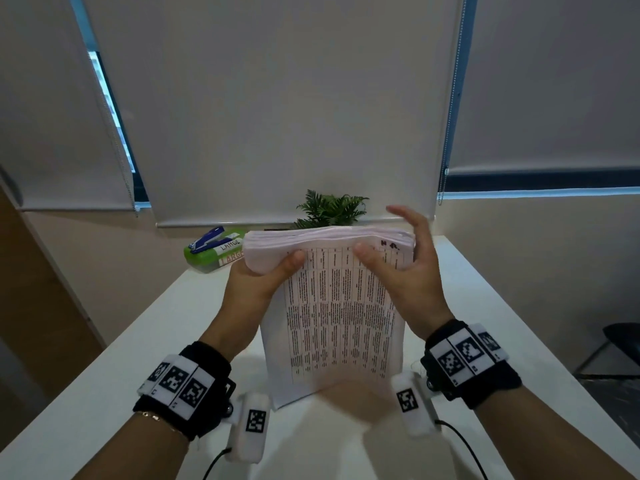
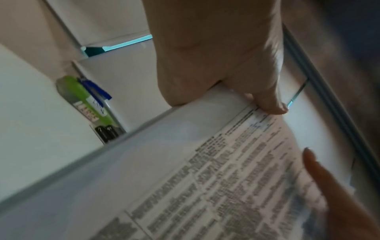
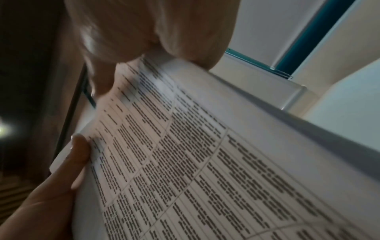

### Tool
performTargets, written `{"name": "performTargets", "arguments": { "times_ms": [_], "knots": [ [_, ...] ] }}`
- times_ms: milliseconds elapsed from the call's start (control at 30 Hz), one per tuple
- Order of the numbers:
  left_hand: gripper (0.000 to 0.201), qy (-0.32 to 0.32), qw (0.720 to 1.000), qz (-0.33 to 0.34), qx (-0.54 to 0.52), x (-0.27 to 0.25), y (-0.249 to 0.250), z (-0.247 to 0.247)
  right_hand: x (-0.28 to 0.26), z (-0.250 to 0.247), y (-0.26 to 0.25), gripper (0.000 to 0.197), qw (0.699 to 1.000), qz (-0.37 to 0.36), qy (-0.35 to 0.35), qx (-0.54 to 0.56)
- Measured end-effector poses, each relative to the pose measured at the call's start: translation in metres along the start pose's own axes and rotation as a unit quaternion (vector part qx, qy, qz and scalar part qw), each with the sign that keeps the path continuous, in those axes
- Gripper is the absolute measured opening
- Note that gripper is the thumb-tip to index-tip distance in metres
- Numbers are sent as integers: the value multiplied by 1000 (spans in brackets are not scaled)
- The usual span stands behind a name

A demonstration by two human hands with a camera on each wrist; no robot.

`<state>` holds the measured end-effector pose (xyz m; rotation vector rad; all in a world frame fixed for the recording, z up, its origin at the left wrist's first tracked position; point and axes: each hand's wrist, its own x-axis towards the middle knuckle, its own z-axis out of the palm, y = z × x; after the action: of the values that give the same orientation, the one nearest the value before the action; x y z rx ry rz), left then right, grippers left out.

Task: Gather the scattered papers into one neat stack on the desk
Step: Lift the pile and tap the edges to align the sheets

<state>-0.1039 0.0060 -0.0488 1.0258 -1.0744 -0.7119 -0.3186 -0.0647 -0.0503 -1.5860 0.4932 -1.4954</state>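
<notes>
A thick stack of papers [image 1: 339,323] printed with tables stands upright on its bottom edge on the white desk [image 1: 104,393]. My left hand [image 1: 273,268] grips the stack's top left corner, thumb on the front page and fingers behind. In the left wrist view the left hand [image 2: 216,65] clamps the papers [image 2: 205,178] at that corner. My right hand [image 1: 401,244] lies against the top right corner, thumb on the front sheet, fingers straight and raised above the top edge. The right wrist view is blurred, with the right hand [image 3: 154,32] over the papers [image 3: 205,162].
A green box [image 1: 204,258] labelled LARGE with a blue stapler [image 1: 207,239] on it sits at the desk's far left. A potted plant [image 1: 329,209] stands behind the stack by the window blinds. A dark chair [image 1: 623,341] is off the desk's right edge.
</notes>
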Motion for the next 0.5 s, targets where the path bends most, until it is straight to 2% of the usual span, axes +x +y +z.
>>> {"name": "performTargets", "arguments": {
  "times_ms": [67,133,267,333,400,500],
  "knots": [
    [34,15,1000,10,-19,0,1,7,2,-1,0,49,999,27,-39,-23],
    [29,34,999,36,-18,1,3,14,4,-1,-3,42,998,30,-32,-36],
    [18,65,994,86,-2,1,9,19,10,-3,-14,35,998,-21,-15,-53],
    [25,65,995,72,3,0,5,16,8,-5,-10,36,999,-7,-14,-44],
    [34,42,998,26,31,-1,-4,13,0,-6,4,39,997,39,-17,-58],
    [34,31,998,-11,62,-3,-14,9,-15,-4,23,34,993,91,-3,-79]
  ]
}}
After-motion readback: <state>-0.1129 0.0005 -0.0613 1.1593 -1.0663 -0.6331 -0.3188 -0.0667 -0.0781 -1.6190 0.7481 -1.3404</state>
